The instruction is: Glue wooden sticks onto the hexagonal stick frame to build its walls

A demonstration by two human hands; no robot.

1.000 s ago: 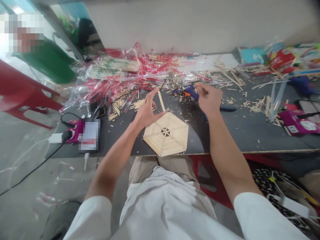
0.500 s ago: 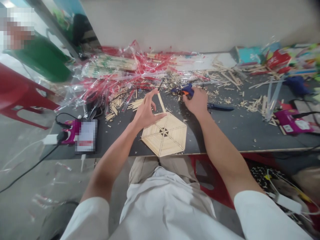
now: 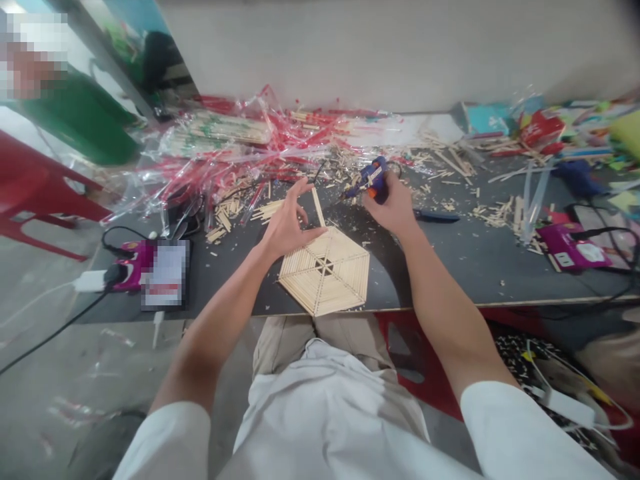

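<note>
Left hand (image 3: 287,230) open over popsicle-stick hexagon (image 3: 325,270), right hand (image 3: 393,210) clenching blue plastic glue gun (image 3: 373,180)

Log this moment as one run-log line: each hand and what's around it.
left hand: thumb at hexagonal craft-stick frame | right hand: holding blue glue gun | nearby: loose craft stick, wood scraps
</note>
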